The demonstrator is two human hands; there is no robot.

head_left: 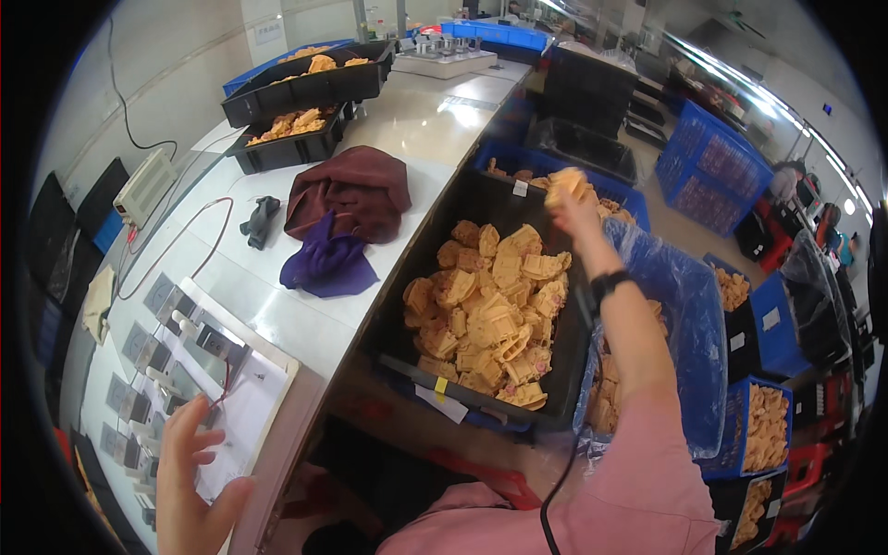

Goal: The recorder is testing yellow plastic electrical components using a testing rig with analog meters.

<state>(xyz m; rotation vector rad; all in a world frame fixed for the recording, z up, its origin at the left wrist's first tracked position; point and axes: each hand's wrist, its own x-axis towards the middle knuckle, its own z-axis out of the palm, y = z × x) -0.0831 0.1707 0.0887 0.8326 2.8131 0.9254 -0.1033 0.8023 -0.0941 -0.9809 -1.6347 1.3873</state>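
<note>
My right hand (579, 220) is reaching out over the far right corner of a black bin (572, 347), closed on a tan molded plastic part (568, 182) that is slightly blurred. Inside that bin lies a heap of similar tan parts (495, 314), some with reddish patches. Beyond it, a blue crate (632, 196) holds more of them, below my right hand. On the left, my left hand (196, 476) is open, fingers apart and holding nothing. It hovers at the edge of a white-based fixture (268, 384) with several small metal blocks and clamps.
A maroon cloth (347, 192) and a purple cloth (328, 259) lie on the table (310, 319), beside a small dark object (260, 222). Black trays (287, 148) of tan parts stand at the back left. A plastic-lined blue bin (689, 342) sits under my right arm. A cable (566, 467) hangs nearby.
</note>
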